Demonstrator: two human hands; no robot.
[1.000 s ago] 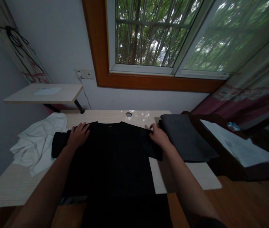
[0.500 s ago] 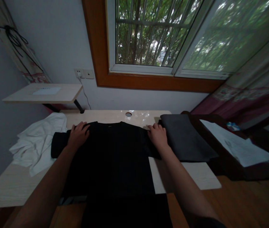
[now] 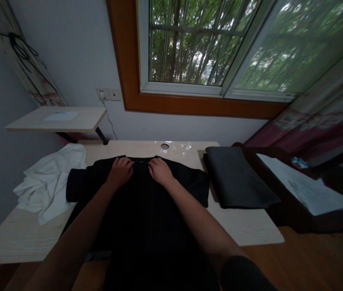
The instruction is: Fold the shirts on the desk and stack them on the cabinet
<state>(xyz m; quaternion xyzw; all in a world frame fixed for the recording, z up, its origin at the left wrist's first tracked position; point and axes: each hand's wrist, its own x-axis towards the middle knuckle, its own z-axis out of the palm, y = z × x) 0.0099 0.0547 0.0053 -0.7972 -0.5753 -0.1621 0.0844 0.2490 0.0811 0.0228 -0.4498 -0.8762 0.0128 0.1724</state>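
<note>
A black T-shirt (image 3: 147,202) lies spread on the desk, its neckline toward the wall and its sleeves out to both sides. On the left side of the collar rests my left hand (image 3: 121,171), palm down with its fingers laid on the cloth. My right hand (image 3: 160,171) lies likewise on the right side of the collar, fingers stretched over the fabric. A small label shows in the neckline between the hands. The shirt's lower part merges with dark clothing near my body, so its hem cannot be made out.
A crumpled white cloth (image 3: 53,182) lies left of the shirt, below a small raised shelf (image 3: 59,119). To the right, a dark grey folded item (image 3: 240,178) lies on the pale desk (image 3: 250,226). Beyond it, papers (image 3: 305,184) rest on a dark surface. A window is behind the desk.
Both hands have moved inward from the shirt's sleeves to the two sides of its collar. The right sleeve now lies spread out flatter on the desk.
</note>
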